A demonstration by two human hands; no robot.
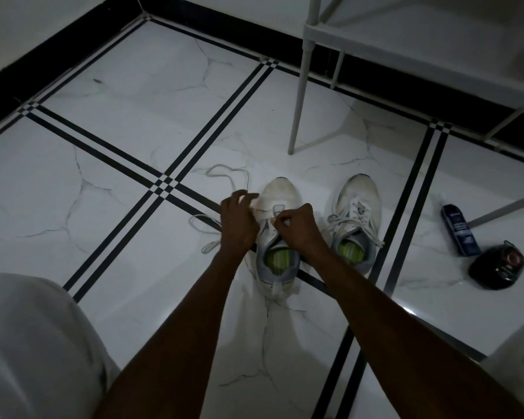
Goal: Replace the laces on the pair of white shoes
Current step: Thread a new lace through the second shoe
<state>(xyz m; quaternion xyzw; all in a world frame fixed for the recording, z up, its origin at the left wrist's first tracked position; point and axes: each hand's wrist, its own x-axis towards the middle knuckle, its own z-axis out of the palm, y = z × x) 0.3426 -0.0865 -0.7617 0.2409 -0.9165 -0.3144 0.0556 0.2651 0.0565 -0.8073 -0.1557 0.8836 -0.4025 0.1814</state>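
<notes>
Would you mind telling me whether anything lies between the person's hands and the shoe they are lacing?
Nothing visible does. The left hand and right hand are already on the near shoe, at its eyelets; the loose lace trails off to the left.

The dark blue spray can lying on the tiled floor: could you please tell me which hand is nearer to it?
Right. The right hand works at the unlaced white shoe, closer to the dark blue spray can; the left hand is on that shoe's far side.

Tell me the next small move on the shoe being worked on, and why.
Probably pull the white lace through with the right hand, whose grip pinches at the eyelets of the left white shoe. Lace lies slack on the floor beside the left hand, and few rows look threaded.
</notes>
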